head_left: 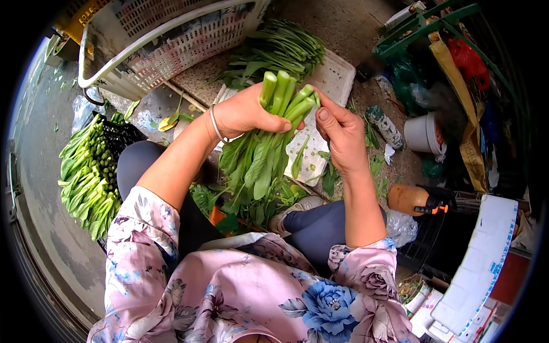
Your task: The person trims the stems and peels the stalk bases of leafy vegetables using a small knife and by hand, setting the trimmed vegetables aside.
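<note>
My left hand [251, 114], with a bangle on its wrist, is closed around a bunch of leafy greens [269, 154]. The thick cut stem ends point up and away from me, and the leaves hang down toward my knees. At the right side of the bunch, my right hand [343, 128] is pinched on a thin green stem piece [317, 99] beside the cut ends. Below the hands lies a white foam board [311, 151] with scraps and a loose leaf on it. A pile of long-stemmed greens [280, 51] rests beyond the bunch.
A white plastic basket [171, 51] stands at the upper left. More greens [88, 177] are stacked in a black crate [120, 137] by my left knee. To the right are a sprayer bottle [409, 200], a white bucket [423, 134] and a foam box lid [477, 263].
</note>
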{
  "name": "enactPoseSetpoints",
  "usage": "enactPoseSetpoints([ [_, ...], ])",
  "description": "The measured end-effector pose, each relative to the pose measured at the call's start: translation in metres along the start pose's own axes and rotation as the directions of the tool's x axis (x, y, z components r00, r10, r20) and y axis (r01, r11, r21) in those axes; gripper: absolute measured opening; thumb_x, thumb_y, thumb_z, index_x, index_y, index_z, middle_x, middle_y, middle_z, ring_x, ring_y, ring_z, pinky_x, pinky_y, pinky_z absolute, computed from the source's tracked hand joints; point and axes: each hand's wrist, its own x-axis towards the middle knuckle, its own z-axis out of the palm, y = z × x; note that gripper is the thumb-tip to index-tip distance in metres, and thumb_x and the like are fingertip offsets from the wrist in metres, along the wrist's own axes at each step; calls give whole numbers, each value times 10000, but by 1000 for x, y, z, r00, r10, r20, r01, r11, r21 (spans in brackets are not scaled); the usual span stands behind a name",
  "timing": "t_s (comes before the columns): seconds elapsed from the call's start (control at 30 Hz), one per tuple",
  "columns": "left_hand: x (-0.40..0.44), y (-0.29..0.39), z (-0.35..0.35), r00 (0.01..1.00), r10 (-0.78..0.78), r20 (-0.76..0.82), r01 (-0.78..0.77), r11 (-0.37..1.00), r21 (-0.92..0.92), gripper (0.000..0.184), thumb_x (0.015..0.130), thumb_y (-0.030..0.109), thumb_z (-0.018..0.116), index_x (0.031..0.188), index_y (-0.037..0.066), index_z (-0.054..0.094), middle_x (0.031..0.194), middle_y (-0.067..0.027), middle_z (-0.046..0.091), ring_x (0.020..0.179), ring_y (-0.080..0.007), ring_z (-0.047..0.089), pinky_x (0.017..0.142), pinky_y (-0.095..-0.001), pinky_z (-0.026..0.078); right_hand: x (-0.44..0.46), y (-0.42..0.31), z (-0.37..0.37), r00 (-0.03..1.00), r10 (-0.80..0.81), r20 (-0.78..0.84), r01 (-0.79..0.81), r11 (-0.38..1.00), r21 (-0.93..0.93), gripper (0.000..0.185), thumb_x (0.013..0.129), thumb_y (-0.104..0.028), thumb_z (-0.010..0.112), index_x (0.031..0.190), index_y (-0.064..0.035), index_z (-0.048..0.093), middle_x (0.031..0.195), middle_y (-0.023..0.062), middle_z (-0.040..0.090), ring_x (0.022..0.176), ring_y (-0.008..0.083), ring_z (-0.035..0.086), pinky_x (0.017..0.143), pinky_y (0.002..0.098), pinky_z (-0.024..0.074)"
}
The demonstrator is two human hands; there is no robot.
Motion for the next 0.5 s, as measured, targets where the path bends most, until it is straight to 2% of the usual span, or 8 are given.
enactPoseSetpoints([
  [0.1,-1,0,2,1000,-4,-5,4,996,-88,438,660,97,670,1059,19,508,904,-90,612,808,-161,585,747,-285,477,1,2,0,998,-41,-56,36,996,-81,308,850,-152,592,1139,-46,577,895,22,637,807,77,536,739,223,431],
  [0.17,-1,0,0,1000,-9,2,9,996,-86,437,659,92,671,1058,18,509,901,-92,612,809,-159,585,741,-285,478,4,10,-5,967,-215,-135,146,905,-399,297,849,-153,593,1129,-52,586,890,13,632,792,66,527,721,214,425],
  [0.2,-2,0,-3,1000,-12,14,13,996,-85,437,657,86,671,1057,18,509,898,-94,612,810,-157,585,736,-285,479,4,8,-4,968,-215,-132,146,904,-401,297,849,-153,593,1129,-52,586,890,13,632,792,66,527,721,214,425],
  [0.23,-2,0,-4,1000,-12,12,13,996,-87,437,657,86,671,1057,18,509,898,-94,612,810,-157,585,736,-285,479,3,5,-6,986,-105,-133,61,952,-299,314,846,-153,598,1143,-55,577,900,12,629,800,65,525,725,211,418],
  [0.3,-1,-1,-4,1000,-20,13,20,1000,-5,429,651,51,668,1049,17,513,895,-88,614,812,-154,588,729,-280,481,2,1,-11,992,9,-123,-33,981,-194,331,842,-152,602,1157,-58,567,910,11,627,808,63,522,730,207,412],
  [0.33,-1,-3,-4,1000,-23,14,23,1000,-8,429,651,51,668,1049,17,513,895,-88,614,812,-154,588,729,-280,481,1,-1,-13,997,68,-45,-74,989,-130,355,837,-152,609,1174,-57,552,922,10,622,822,62,520,748,208,411],
  [0.4,-1,-6,-5,998,-68,-8,69,991,114,415,648,15,660,1037,15,515,885,-74,618,809,-146,590,728,-275,481,0,-4,-12,992,125,34,-122,990,-68,381,831,-151,616,1192,-57,538,933,9,618,836,61,519,765,210,409],
  [0.5,-2,-10,-9,999,-48,21,43,982,186,403,650,3,652,1028,13,513,881,-65,621,803,-138,591,730,-270,480,1,-6,-8,981,147,127,-129,982,-139,420,827,-149,619,1218,-45,506,1012,38,614,904,72,527,828,219,405],
])
